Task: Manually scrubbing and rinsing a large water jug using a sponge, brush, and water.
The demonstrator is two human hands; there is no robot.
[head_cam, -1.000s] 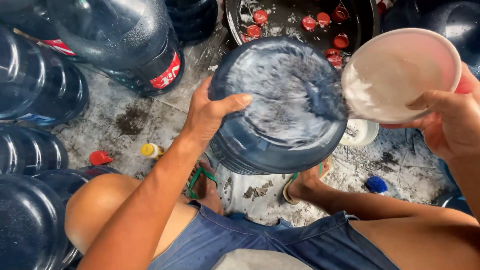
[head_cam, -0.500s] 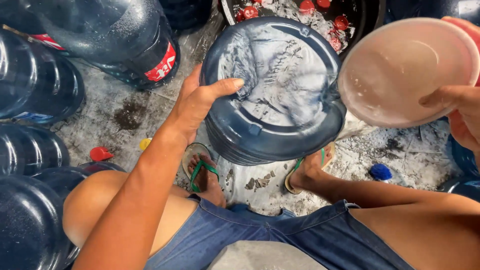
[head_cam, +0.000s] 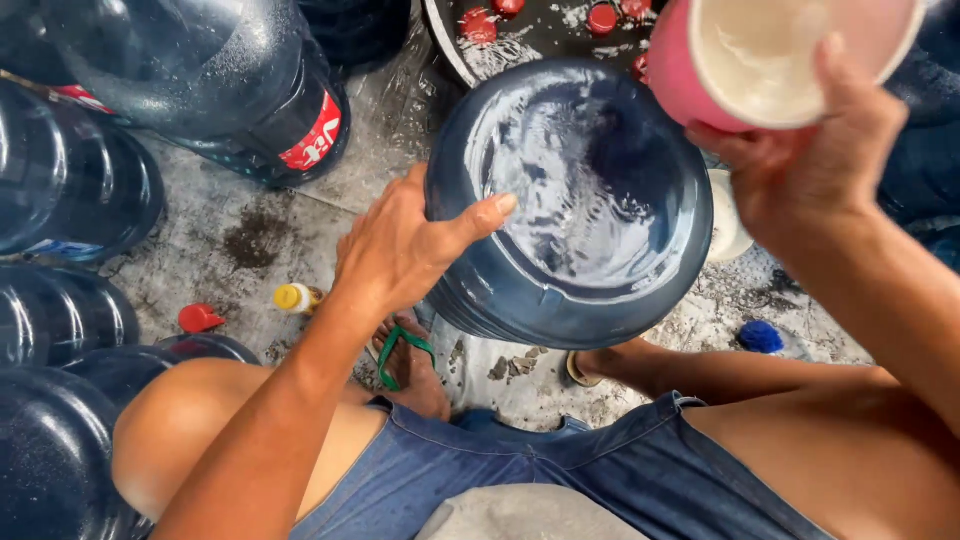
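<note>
Left hand (head_cam: 405,245) spread open, palm pressed on the rim of the big blue water jug (head_cam: 570,200), thumb lying across its wet upturned base. Right hand (head_cam: 810,160) closed around a pink bowl (head_cam: 790,55), tilted above the jug, pale inside. Jug upside down on the concrete floor (head_cam: 250,230), between the feet. More blue jugs (head_cam: 70,180) crowded along the left; dark basin (head_cam: 560,30) with red caps just behind.

free: bare concrete floor (head_cam: 250,240) at centre left | blocked left: lying water jugs (head_cam: 70,190) | blocked centre: upturned blue jug (head_cam: 570,230) | blocked top: basin of red caps (head_cam: 540,35) | strewn: red cap (head_cam: 198,318), yellow bottle (head_cam: 293,297)
</note>
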